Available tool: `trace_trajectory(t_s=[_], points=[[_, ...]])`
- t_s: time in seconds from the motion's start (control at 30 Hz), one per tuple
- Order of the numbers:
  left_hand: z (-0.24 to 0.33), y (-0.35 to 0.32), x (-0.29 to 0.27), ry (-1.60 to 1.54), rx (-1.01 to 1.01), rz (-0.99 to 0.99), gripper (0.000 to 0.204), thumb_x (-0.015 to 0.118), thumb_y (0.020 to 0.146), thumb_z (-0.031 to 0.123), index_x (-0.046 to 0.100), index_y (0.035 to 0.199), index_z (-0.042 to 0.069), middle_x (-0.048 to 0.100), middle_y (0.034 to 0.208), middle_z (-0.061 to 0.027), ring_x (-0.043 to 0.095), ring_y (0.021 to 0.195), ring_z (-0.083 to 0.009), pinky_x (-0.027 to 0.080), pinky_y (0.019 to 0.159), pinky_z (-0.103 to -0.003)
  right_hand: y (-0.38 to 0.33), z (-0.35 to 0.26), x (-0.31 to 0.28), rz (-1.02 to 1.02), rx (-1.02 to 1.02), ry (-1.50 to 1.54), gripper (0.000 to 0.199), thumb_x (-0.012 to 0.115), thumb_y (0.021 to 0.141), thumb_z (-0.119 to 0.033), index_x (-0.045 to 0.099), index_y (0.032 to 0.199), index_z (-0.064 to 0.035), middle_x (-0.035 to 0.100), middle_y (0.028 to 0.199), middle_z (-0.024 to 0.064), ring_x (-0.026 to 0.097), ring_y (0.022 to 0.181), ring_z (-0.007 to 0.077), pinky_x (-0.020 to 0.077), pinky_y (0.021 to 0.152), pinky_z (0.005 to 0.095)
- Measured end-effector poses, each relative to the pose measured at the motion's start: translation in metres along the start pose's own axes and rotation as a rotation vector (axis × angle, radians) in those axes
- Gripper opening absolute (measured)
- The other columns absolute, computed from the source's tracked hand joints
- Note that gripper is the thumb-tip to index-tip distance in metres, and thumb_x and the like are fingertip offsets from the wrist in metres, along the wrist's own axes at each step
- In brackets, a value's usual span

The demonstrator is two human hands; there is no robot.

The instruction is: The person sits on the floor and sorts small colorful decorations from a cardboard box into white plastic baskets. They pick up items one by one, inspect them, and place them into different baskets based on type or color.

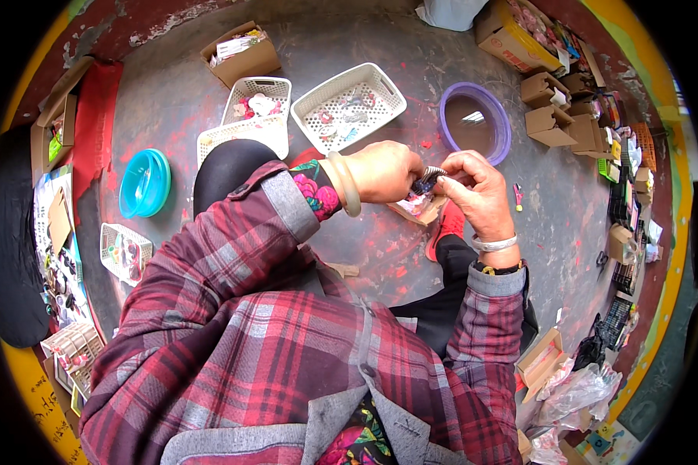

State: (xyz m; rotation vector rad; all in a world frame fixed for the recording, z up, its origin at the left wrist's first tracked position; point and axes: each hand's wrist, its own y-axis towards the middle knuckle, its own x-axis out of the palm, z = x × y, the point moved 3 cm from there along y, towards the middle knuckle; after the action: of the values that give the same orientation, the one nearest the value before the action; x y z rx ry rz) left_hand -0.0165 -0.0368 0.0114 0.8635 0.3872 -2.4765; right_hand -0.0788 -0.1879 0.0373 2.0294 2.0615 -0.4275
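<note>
Both hands meet above my knees in the head view. My left hand point(386, 171), with a pale bangle on its wrist, pinches a small dark ridged hair clip point(428, 180) from the left. My right hand point(473, 186), wearing a silver bracelet, grips the same clip from the right with its fingertips. Just below the hands a small open cardboard box point(419, 208) with pink and white pieces rests near my red shoe point(447, 225).
On the grey floor ahead stand two white plastic baskets point(347, 105) point(254, 108) with small colourful items, a purple-rimmed round lid point(475, 120), a turquoise bowl point(143, 182) at left, and a brown box point(240, 53). Several small cardboard boxes point(551, 124) and trays line the right side.
</note>
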Motion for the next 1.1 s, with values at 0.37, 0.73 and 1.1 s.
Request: trace_trajectory(t_s=[0.37, 0.73, 1.1], points=[[0.001, 0.000, -0.005, -0.443, 0.106, -0.134, 0.036, 0.057, 0.080, 0.009, 0.050, 0.113, -0.002, 0.060, 0.097, -0.0102, 0.057, 0.093, -0.0150, 0.046, 0.080, -0.029, -0.001, -0.002, -0.011, 0.068, 0.161, 0.234, 0.010, 0.059, 0.078, 0.002, 0.054, 0.086, -0.0004, 0.059, 0.079, 0.0012, 0.056, 0.070, 0.0062, 0.0456, 0.063, 0.0192], [0.001, 0.002, -0.001, -0.781, -0.082, -0.065, 0.032, 0.061, 0.081, 0.005, 0.055, 0.112, -0.001, 0.061, 0.097, -0.0044, 0.055, 0.090, -0.0101, 0.046, 0.081, -0.025, -0.005, -0.013, -0.014, 0.151, -0.016, 0.220, 0.008, 0.060, 0.076, 0.003, 0.056, 0.083, 0.0012, 0.061, 0.084, 0.0045, 0.058, 0.074, 0.0090, 0.0479, 0.066, 0.0214], [0.011, -0.001, -0.009, -0.743, -0.012, -0.016, 0.031, 0.062, 0.081, 0.007, 0.056, 0.112, 0.001, 0.062, 0.097, -0.0042, 0.055, 0.089, -0.0091, 0.047, 0.077, -0.024, -0.006, -0.026, -0.024, 0.214, -0.312, -0.181, 0.011, 0.063, 0.065, 0.004, 0.057, 0.074, 0.0002, 0.061, 0.086, 0.0073, 0.058, 0.079, 0.0145, 0.0448, 0.072, 0.0260]])
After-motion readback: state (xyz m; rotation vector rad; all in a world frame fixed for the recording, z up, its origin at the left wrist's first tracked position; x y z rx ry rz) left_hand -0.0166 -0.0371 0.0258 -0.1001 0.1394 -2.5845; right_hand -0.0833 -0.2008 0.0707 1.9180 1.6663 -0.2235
